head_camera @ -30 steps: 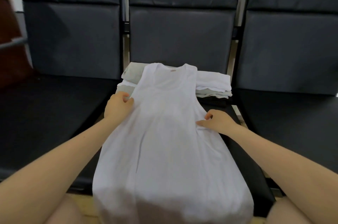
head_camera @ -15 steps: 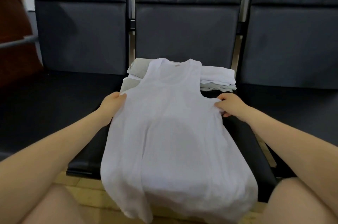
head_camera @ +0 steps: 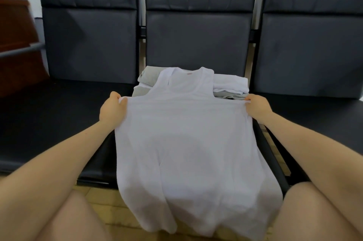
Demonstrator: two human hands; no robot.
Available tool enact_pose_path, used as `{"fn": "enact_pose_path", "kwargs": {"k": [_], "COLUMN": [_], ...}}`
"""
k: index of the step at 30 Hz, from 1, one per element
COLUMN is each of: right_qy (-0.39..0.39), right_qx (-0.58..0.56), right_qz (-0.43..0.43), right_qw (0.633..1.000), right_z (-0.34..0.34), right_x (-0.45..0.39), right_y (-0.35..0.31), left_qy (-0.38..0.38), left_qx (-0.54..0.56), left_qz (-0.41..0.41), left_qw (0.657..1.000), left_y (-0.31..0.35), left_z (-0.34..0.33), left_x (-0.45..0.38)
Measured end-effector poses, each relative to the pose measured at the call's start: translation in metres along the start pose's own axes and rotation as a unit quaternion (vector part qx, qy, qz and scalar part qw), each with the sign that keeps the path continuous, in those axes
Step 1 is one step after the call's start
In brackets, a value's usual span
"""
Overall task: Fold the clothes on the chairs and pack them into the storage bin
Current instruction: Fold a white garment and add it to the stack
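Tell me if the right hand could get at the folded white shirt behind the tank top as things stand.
Probably yes, once freed. The right hand grips the white tank top's edge, and the folded white shirt lies just beyond it on the middle chair, uncovered on that side.

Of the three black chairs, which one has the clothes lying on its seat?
The middle chair: its seat holds the folded pile and the white tank top, which both hands grip. The seats to its left and right show no clothes.
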State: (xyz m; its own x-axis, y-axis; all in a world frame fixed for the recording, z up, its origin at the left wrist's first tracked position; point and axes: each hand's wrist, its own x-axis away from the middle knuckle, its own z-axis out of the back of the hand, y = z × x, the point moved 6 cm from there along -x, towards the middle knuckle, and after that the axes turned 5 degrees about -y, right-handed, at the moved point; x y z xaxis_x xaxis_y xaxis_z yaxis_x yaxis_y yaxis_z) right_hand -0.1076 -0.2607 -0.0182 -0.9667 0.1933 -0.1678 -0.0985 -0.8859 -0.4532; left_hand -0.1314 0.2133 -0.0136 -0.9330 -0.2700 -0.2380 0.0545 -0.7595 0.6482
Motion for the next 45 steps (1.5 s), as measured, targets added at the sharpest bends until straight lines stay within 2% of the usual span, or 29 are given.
{"fn": "enact_pose_path", "kwargs": {"k": [2, 8, 10, 13, 15, 19, 22, 25, 27, 31, 36, 39, 42, 45], "right_qy": [-0.014, -0.132, -0.114, -0.032, -0.016, -0.100, -0.179, -0.268, -0.290, -0.292, -0.277, -0.252, -0.176, -0.130], "right_qx": [0.008, 0.049, 0.052, 0.066, 0.041, -0.029, -0.068, -0.046, -0.003, 0.029, 0.052, 0.043, 0.084, 0.117], "right_qz": [0.005, 0.043, 0.048, 0.067, 0.088, 0.107, 0.143, 0.152, 0.155, 0.178, 0.187, 0.176, 0.121, 0.021], "right_qw": [1.000, 0.989, 0.991, 0.995, 0.995, 0.989, 0.971, 0.950, 0.944, 0.939, 0.941, 0.951, 0.973, 0.984], "right_z": [-0.002, -0.030, -0.030, -0.016, -0.008, -0.006, -0.007, -0.013, -0.014, -0.007, -0.005, 0.000, 0.008, 0.011], "right_x": [-0.001, 0.024, 0.039, 0.064, 0.083, 0.125, 0.159, 0.188, 0.198, 0.205, 0.209, 0.207, 0.200, 0.196], "right_y": [-0.003, -0.009, -0.011, -0.021, -0.032, -0.051, -0.061, -0.057, -0.050, -0.036, -0.031, -0.028, -0.012, 0.006], "left_qy": [-0.011, -0.087, -0.098, -0.096, -0.092, -0.111, -0.141, -0.163, -0.182, -0.187, -0.123, -0.128, -0.157, -0.161], "left_qx": [-0.020, -0.016, 0.009, 0.057, 0.062, 0.031, -0.006, -0.050, -0.076, -0.124, -0.102, -0.099, -0.151, -0.127], "left_qz": [-0.009, -0.018, -0.003, 0.050, 0.075, 0.095, 0.074, 0.029, -0.005, -0.076, -0.057, -0.053, -0.053, -0.059], "left_qw": [1.000, 0.996, 0.995, 0.993, 0.991, 0.989, 0.987, 0.985, 0.980, 0.972, 0.986, 0.985, 0.974, 0.977], "left_y": [0.003, 0.010, 0.010, 0.009, 0.009, 0.009, 0.008, 0.007, 0.008, 0.013, 0.006, 0.004, 0.001, 0.001], "left_z": [-0.003, -0.025, -0.026, -0.020, -0.016, -0.013, -0.016, -0.015, -0.013, -0.007, -0.001, 0.004, 0.006, 0.010], "left_x": [0.002, 0.022, 0.033, 0.056, 0.073, 0.107, 0.127, 0.143, 0.151, 0.160, 0.162, 0.169, 0.172, 0.172]}}
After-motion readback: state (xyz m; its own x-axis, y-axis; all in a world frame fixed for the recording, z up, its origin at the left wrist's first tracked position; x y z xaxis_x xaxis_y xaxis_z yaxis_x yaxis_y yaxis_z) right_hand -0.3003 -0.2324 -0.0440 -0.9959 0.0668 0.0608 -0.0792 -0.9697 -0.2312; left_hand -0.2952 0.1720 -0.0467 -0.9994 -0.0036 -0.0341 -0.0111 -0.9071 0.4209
